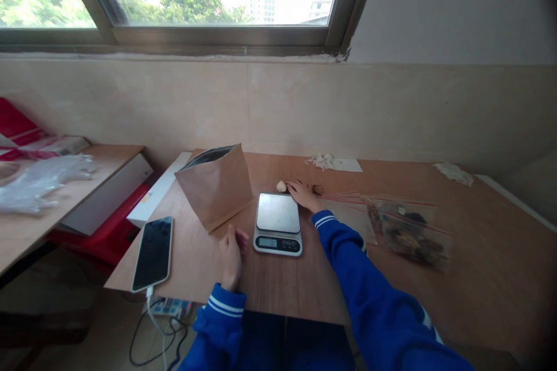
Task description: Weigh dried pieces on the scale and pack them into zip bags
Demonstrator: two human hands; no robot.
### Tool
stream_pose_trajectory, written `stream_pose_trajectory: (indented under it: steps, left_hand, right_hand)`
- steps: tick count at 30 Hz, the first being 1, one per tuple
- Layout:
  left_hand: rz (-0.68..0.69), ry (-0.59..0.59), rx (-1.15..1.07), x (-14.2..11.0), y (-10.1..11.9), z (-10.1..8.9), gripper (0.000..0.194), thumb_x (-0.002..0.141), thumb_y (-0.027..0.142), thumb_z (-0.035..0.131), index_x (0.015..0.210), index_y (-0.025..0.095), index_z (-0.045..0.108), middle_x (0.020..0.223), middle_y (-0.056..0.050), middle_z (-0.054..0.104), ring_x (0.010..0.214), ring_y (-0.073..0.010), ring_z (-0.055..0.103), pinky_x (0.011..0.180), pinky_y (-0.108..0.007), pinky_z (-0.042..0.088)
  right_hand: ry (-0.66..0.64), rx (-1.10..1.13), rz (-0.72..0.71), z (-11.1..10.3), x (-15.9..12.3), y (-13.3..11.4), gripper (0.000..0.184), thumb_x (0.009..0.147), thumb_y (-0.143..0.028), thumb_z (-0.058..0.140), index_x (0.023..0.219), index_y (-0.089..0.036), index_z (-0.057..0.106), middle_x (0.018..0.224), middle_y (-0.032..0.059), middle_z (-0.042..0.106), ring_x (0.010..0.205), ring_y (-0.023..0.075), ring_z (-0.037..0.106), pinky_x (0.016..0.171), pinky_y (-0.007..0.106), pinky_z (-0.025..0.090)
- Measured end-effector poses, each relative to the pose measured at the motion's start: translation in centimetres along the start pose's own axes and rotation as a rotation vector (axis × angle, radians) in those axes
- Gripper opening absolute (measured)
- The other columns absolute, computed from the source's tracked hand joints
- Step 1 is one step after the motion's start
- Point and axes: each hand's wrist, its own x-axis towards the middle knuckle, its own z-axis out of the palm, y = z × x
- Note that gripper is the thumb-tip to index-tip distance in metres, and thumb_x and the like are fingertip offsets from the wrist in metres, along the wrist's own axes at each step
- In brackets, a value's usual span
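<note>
Near the frame's centre, the small pale piece point(281, 186) behind the scale point(278, 213) could be rolled away by a clumsy nudge from the right hand point(306, 196), whose grip on it cannot be told, while nothing is held by the loosely curled left hand point(232, 255).

Right hand point(303, 193) by pale lump point(281, 186), left hand point(232, 252) near bag point(220, 188), scale point(278, 214) between

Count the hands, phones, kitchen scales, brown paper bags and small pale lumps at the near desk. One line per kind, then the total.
Hands: 2 (left hand, right hand)
Phone: 1
Kitchen scale: 1
Brown paper bag: 1
Small pale lump, by the right fingers: 1
Total: 6
</note>
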Motion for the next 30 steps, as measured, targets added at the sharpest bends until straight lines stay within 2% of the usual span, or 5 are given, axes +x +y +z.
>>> stream_pose_trajectory:
  steps: [12, 21, 23, 26, 30]
  left_hand:
    - [0.006, -0.019, 0.003, 0.2, -0.7, -0.2, 0.060, 0.083, 0.067, 0.042, 0.056, 0.017, 0.059, 0.050, -0.003, 0.054, 0.046, -0.0132, 0.048, 0.046, -0.025, 0.034]
    - [-0.007, -0.028, 0.005, -0.1, -0.2, -0.2, 0.059, 0.085, 0.066, 0.041, 0.058, 0.016, 0.058, 0.054, -0.004, 0.054, 0.048, -0.0145, 0.048, 0.048, -0.027, 0.035]
    - [-0.007, -0.027, 0.002, 0.0, -0.3, -0.1, 0.059, 0.085, 0.066, 0.042, 0.058, 0.016, 0.058, 0.054, -0.005, 0.054, 0.048, -0.0150, 0.048, 0.047, -0.028, 0.035]
    - [-0.008, -0.026, 0.007, 0.2, -0.5, 0.0, 0.062, 0.084, 0.069, 0.041, 0.057, 0.017, 0.059, 0.052, -0.005, 0.054, 0.046, -0.0158, 0.048, 0.046, -0.029, 0.035]
    - [-0.001, -0.028, 0.015, 0.4, -0.7, -0.1, 0.066, 0.080, 0.075, 0.041, 0.055, 0.016, 0.060, 0.049, -0.005, 0.052, 0.044, -0.0153, 0.047, 0.045, -0.028, 0.034]
  right_hand:
    - [0.273, 0.035, -0.019, 0.0, -2.2, 2.6, 0.034, 0.094, -0.043, 0.047, 0.098, -0.017, 0.070, 0.108, 0.0130, 0.055, 0.103, 0.0263, 0.052, 0.097, 0.040, 0.041]
    - [0.549, 0.193, 0.045, -2.7, -2.9, -0.3, 0.033, 0.094, -0.044, 0.044, 0.090, -0.016, 0.062, 0.095, 0.0095, 0.050, 0.089, 0.0213, 0.056, 0.088, 0.039, 0.049]
    - [0.511, 0.267, -0.018, -3.2, -3.5, -2.4, 0.030, 0.094, -0.043, 0.047, 0.091, -0.017, 0.061, 0.097, 0.0083, 0.051, 0.084, 0.0179, 0.057, 0.084, 0.035, 0.051]
    - [0.230, 0.375, -0.216, -3.2, -4.8, -5.8, 0.023, 0.091, -0.040, 0.055, 0.087, -0.019, 0.062, 0.098, 0.0056, 0.052, 0.080, 0.0142, 0.059, 0.078, 0.029, 0.051]
    - [0.062, 0.187, -0.286, -2.7, -5.9, -8.5, 0.018, 0.093, -0.036, 0.055, 0.095, -0.021, 0.065, 0.108, 0.0065, 0.054, 0.095, 0.0178, 0.060, 0.082, 0.031, 0.050]
